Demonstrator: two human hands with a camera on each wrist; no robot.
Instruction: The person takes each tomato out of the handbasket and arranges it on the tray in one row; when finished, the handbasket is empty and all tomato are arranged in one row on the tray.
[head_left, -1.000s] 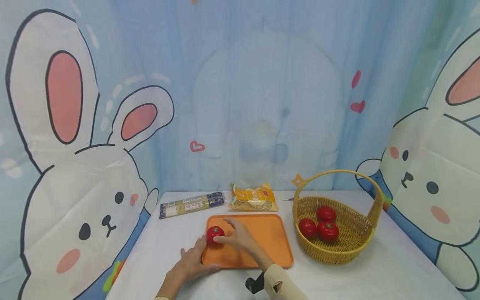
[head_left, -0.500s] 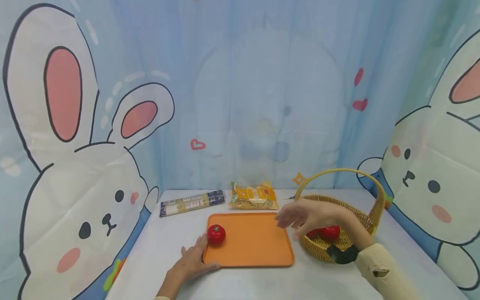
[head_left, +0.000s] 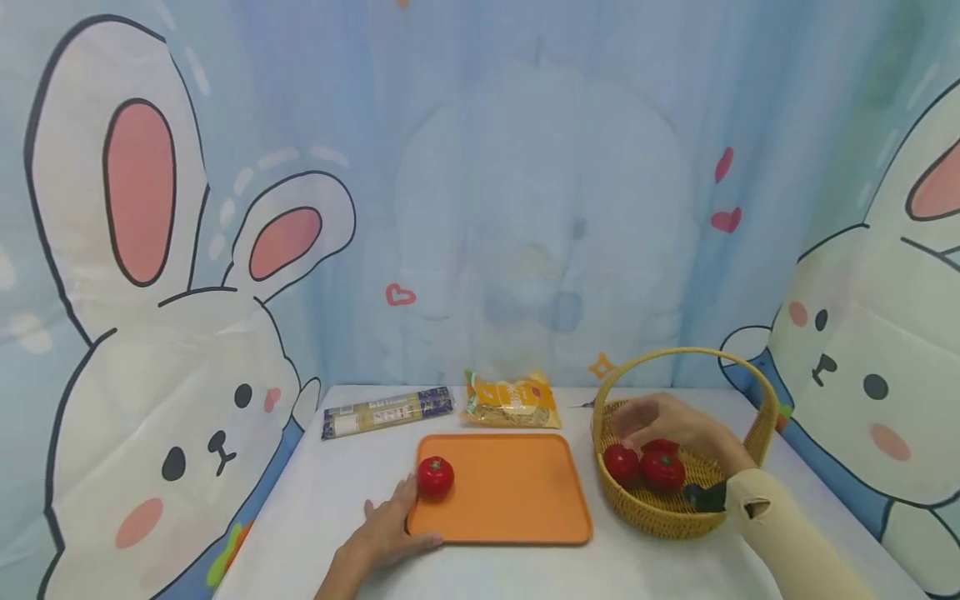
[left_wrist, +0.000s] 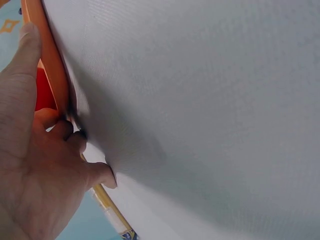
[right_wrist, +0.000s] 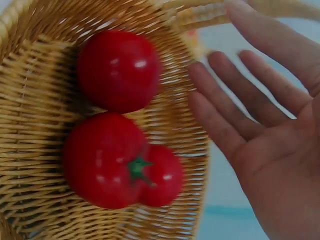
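My left hand (head_left: 392, 527) rests at the left edge of an orange tray (head_left: 517, 492), its thumb along the near rim in the left wrist view. A red tomato (head_left: 435, 477) sits inside the tray's left side, close to those fingertips. My right hand (head_left: 663, 423) reaches over a woven basket (head_left: 652, 522), under its handle, fingers spread and holding nothing. Below it in the basket lie three tomatoes: one at the left (head_left: 621, 464), one in front with a green stem (head_left: 662, 472), and one behind (head_left: 660, 447), partly hidden. The right wrist view shows open space between my fingers and the tomatoes (right_wrist: 105, 160).
Behind the tray lie a yellow bag (head_left: 512, 402) of dry food and a long, narrow packet (head_left: 387, 412) with dark blue ends. The basket's arched handle (head_left: 682, 350) rises over the right side. A rabbit-printed curtain (head_left: 480, 208) hangs behind the white table (head_left: 352, 475).
My right hand has let go of the tomato on the tray and moved right, over the basket. My left hand stays at the tray's edge.
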